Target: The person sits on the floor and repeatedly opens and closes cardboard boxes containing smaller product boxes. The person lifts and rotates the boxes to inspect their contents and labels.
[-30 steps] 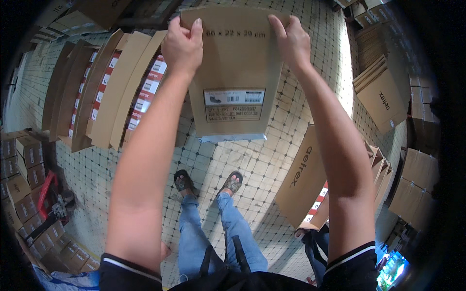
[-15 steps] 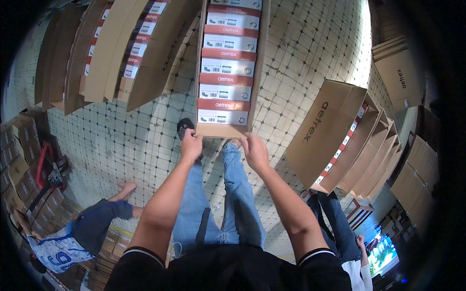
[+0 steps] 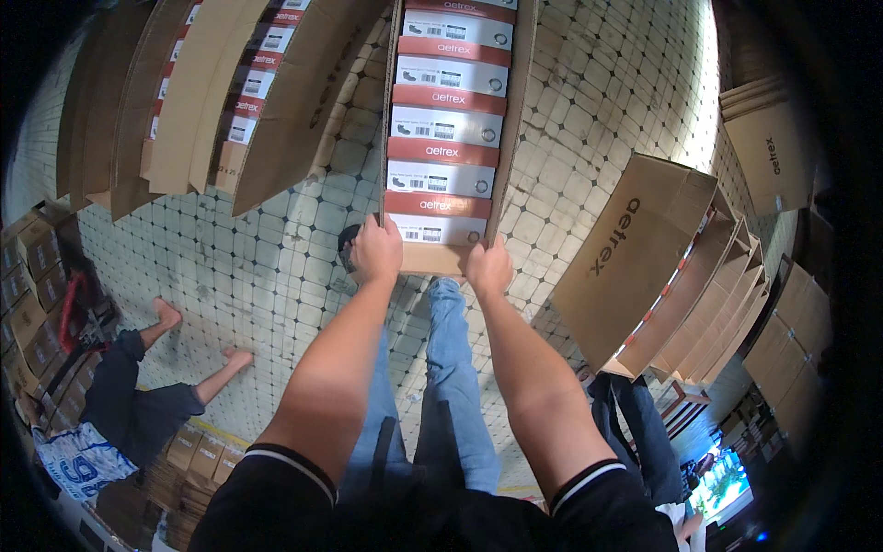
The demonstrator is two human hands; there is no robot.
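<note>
A long cardboard carton (image 3: 432, 259) lies in front of me on the floor, its near end close to my feet. Inside stands a row of white and red shoe boxes (image 3: 445, 126), their labelled ends facing up. My left hand (image 3: 378, 250) is closed over the carton's near left corner, back of the hand up. At the near right corner, my right hand (image 3: 488, 267) grips the edge with its thumb on the inner side. The fingertips of both hands are hidden behind the cardboard.
More cartons of shoe boxes (image 3: 245, 106) line the left. A large carton (image 3: 635, 248) stands at right with open cartons behind it. One person (image 3: 138, 396) is at lower left near a red pallet jack (image 3: 71, 308); another person's legs (image 3: 635, 428) show at lower right.
My hands have shifted from the near flap to a fuller grip on the carton's corners. The carton sits slightly farther right in view. The person at left has moved further left.
</note>
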